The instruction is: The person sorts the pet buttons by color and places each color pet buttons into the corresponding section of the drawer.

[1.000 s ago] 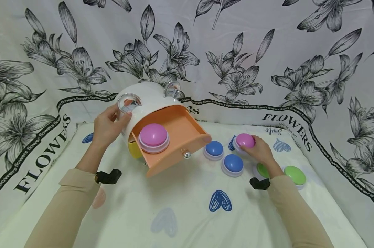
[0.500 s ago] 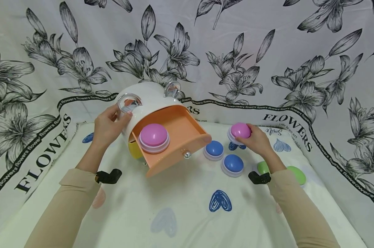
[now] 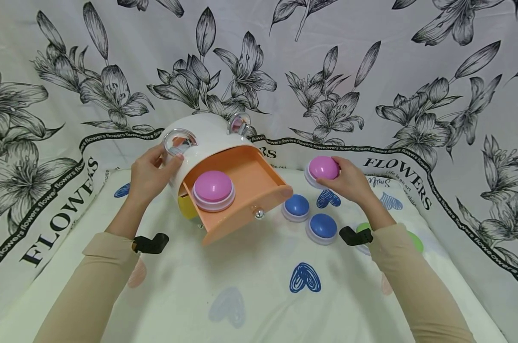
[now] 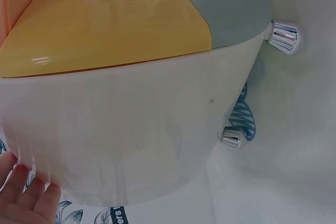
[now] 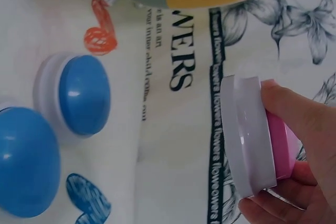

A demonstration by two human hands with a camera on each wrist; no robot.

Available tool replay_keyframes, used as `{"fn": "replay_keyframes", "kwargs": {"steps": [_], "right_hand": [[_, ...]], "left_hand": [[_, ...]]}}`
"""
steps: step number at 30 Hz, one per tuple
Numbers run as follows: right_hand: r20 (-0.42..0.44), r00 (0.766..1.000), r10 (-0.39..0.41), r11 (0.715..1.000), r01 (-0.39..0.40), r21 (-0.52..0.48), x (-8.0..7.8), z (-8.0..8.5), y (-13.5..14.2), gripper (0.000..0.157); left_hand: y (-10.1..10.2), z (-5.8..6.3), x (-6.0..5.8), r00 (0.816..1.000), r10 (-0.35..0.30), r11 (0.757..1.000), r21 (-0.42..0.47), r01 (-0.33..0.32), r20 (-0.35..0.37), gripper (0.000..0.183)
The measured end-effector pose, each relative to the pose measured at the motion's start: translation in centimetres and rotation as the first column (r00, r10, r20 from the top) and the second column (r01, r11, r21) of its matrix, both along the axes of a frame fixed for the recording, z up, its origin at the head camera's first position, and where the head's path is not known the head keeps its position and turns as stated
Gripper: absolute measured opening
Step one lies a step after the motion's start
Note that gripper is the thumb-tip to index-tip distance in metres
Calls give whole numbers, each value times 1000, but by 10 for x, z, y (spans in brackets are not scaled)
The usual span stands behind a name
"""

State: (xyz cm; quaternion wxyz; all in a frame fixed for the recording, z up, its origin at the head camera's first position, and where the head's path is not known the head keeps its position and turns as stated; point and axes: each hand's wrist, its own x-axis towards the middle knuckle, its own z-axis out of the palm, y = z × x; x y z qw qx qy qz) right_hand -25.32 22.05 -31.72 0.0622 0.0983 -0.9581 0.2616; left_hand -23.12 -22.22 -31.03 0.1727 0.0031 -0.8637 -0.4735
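My left hand grips the upper left of a white rounded drawer box, thumb on its front by a clear ring-shaped ear. The box's orange drawer is pulled out and holds a pink push button at its left end. In the left wrist view the box's yellow drawer and a grey-green one are closed. To the right, my right hand holds a second pink push button with a white base, raised above the cloth; the right wrist view shows it tilted on its side.
Two blue push buttons lie right of the drawer. Two green ones are partly hidden by my right forearm. A white cloth with hearts covers the surface; a flower-printed curtain rises behind. Chrome feet stick out from the box.
My right hand has lifted the pink push button and moved it up and left, toward the drawer box. My left hand and the box stay where they were.
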Motion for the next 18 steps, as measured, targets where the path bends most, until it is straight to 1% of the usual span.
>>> {"fn": "replay_keyframes", "kwargs": {"steps": [5, 9, 18], "right_hand": [[-22, 1000, 22, 1000, -22, -5, -1, 16, -14, 74], [-12, 1000, 29, 999, -29, -22, 0, 27, -25, 76], [-16, 995, 102, 994, -103, -44, 6, 44, -54, 79]], "left_hand": [[0, 0, 0, 1000, 7, 1000, -14, -7, -5, 60], [0, -1, 0, 1000, 9, 1000, -19, -9, -5, 60], [-1, -1, 0, 1000, 8, 1000, -8, -8, -4, 59]]}}
